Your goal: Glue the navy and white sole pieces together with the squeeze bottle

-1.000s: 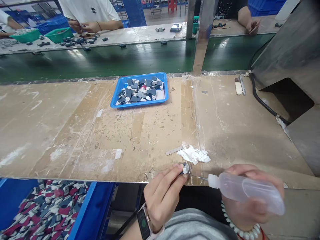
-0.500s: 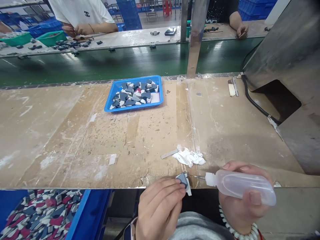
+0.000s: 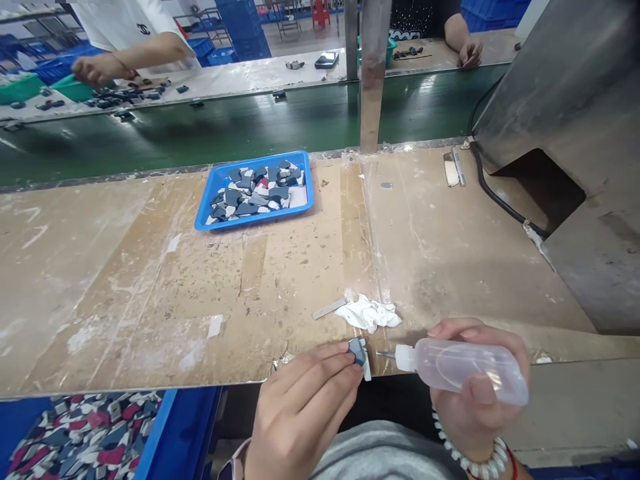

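My left hand [image 3: 305, 400] is closed on a small grey-blue and white plastic piece [image 3: 357, 352] at the table's front edge. Its fingers cover part of the piece. In my right hand [image 3: 480, 380] lies a translucent squeeze bottle [image 3: 465, 370], tipped on its side with a white cap and a thin metal needle nozzle [image 3: 385, 353]. That nozzle points left at the piece, with a small gap between them. Just beyond, a crumpled white cloth [image 3: 369, 313] rests on the table beside a flat metal strip [image 3: 329, 309].
A blue tray [image 3: 199, 223] of grey-blue and white pieces sits on the worn tabletop [image 3: 290, 267]. Lower left, a blue bin [image 3: 157, 433] holds many more. Behind runs a green conveyor [image 3: 310, 127], with two people beyond it. A metal housing [image 3: 590, 233] stands at right.
The view has shifted, moving most things slightly left in the picture. The needle tip has drawn slightly away from the piece. Across the conveyor, the person in white has stretched out an arm.
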`<action>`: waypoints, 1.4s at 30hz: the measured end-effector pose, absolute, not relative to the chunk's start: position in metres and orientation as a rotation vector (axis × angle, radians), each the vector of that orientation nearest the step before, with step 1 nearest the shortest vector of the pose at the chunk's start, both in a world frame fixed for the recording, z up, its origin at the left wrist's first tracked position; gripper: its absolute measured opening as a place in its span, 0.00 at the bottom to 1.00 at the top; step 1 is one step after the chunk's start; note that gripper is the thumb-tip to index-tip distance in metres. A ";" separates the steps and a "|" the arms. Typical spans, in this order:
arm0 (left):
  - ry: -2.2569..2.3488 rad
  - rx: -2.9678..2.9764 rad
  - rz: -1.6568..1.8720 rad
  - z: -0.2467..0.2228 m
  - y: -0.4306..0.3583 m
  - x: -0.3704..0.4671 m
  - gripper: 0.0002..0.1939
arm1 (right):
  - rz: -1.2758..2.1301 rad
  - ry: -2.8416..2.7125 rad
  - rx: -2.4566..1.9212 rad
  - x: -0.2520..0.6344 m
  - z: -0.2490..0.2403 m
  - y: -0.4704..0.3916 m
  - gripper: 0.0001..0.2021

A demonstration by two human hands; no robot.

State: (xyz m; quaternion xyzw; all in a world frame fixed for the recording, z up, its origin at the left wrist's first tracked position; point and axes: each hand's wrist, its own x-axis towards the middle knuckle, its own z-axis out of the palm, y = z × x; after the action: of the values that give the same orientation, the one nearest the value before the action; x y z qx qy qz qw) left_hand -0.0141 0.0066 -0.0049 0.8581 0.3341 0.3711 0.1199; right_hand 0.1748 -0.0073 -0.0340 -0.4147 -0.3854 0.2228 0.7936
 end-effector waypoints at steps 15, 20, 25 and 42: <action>1.118 2.710 1.064 -0.003 0.011 -0.006 0.04 | 0.527 -0.872 -0.912 0.177 -0.033 -0.010 0.10; 1.093 2.675 1.158 -0.010 0.015 -0.004 0.08 | 0.529 -0.863 -0.953 0.176 -0.031 -0.010 0.10; 1.115 2.595 1.230 -0.015 0.017 -0.004 0.10 | 0.522 -0.866 -0.969 0.175 -0.032 -0.008 0.10; 1.121 2.424 1.347 -0.027 0.018 -0.008 0.12 | 0.507 -1.081 -0.879 0.172 -0.032 -0.004 0.17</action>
State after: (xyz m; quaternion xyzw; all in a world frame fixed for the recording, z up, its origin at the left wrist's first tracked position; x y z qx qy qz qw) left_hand -0.0083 0.0180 -0.0272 0.8081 0.3736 0.4492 0.0751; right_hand 0.1724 -0.0045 -0.0318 -0.4003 -0.4922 0.2308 0.7377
